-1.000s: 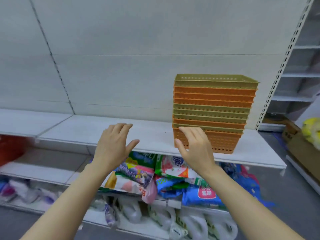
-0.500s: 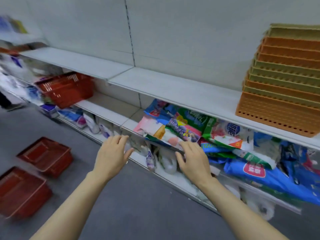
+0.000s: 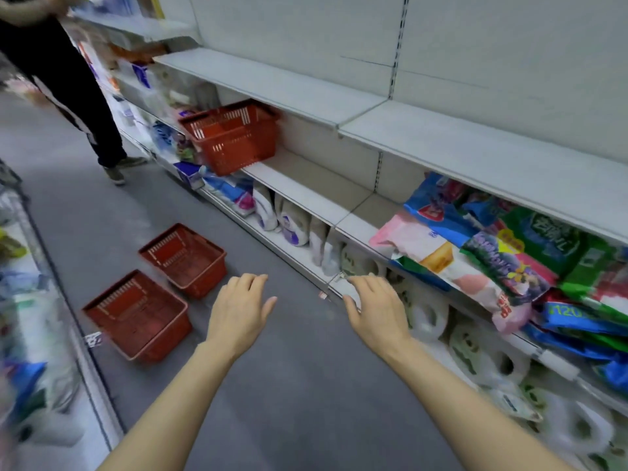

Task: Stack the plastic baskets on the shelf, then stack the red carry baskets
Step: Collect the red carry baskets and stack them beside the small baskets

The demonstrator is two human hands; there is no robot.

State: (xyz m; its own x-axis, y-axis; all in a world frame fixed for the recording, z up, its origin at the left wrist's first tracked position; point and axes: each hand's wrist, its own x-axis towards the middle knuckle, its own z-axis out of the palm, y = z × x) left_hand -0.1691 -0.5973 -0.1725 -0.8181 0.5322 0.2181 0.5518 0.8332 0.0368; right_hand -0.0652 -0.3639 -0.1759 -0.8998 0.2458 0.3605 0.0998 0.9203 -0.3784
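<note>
Grey floor (image 3: 306, 385): two red carry baskets (image 3: 136, 316) (image 3: 185, 258) side by side. Middle shelf (image 3: 306, 188): one red basket (image 3: 234, 139).

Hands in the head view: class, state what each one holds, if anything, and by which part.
Nothing is held. The left hand and right hand are both open and empty above the floor, apart from the red carry baskets.

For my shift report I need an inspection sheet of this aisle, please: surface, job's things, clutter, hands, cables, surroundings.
Surface: grey aisle floor, bare in the middle.
Job's things: two red baskets on the floor, near one and far one, side by side, not stacked; third red basket on a shelf.
Clutter: small white scrap beside the near one.
Hands: left hand and right hand open, holding nothing.
Cables: nothing seen.
Surroundings: packaged goods on lower shelves; another person's legs at far left.
</note>
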